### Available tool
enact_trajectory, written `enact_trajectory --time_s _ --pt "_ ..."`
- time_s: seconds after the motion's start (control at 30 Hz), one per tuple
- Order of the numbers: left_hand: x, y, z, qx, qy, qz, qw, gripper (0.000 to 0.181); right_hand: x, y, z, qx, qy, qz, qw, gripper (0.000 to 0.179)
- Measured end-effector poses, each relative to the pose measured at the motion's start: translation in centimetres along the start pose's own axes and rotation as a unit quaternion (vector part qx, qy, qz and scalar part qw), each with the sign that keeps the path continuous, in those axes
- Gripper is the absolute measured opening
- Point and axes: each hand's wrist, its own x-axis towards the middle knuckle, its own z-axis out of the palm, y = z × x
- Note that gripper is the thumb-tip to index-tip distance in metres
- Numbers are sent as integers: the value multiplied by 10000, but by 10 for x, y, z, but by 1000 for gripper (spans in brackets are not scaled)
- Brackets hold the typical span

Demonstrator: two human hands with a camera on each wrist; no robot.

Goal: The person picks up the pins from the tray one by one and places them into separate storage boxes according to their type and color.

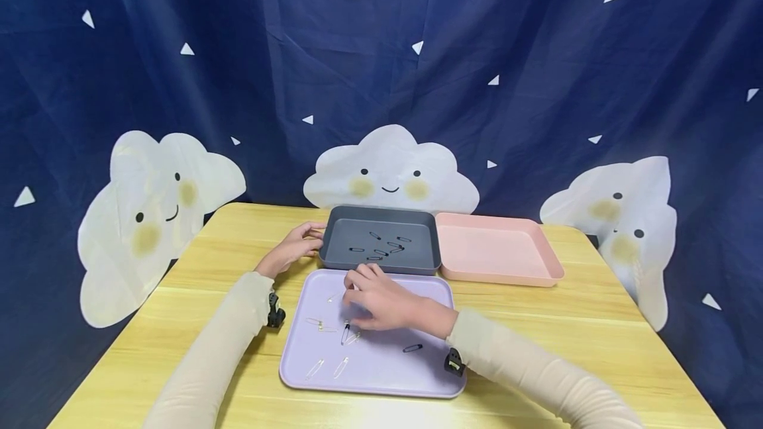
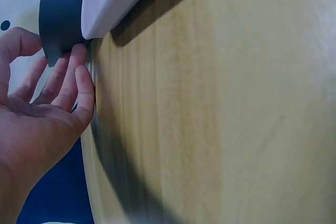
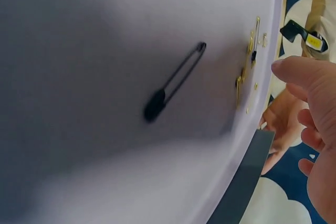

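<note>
My left hand (image 1: 292,250) is at the left wall of the dark grey tray (image 1: 384,215), its relaxed fingertips touching the outer side. In the left wrist view, the fingers (image 2: 65,85) meet the tray's corner. My right hand (image 1: 384,302) hovers over the lilac tray (image 1: 381,379) with fingers loosely bent and nothing in them. A black safety pin (image 1: 412,348) lies on that tray, large in the right wrist view. Another black safety pin (image 1: 345,334) lies below the right fingertips, beside gold safety pins (image 1: 354,337). More gold safety pins (image 1: 314,368) are scattered over the left half.
Several black safety pins lie inside the dark grey tray. A pink tray (image 1: 501,250) stands against its right side. All three trays rest on a light wooden table (image 1: 536,343). Behind it hangs a dark blue curtain (image 1: 357,51) with clouds.
</note>
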Motion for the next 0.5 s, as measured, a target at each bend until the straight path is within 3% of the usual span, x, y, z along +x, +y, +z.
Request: enact_trajectory --time_s 0.3,0.5 --pt "-1 0 -1 51 -67 54 10000 57 4 -7 9 -69 -388 -82 9992 15" --pt "-1 -1 -2 138 -83 50 9999 56 5 -11 10 -131 -443 -170 9988 14"
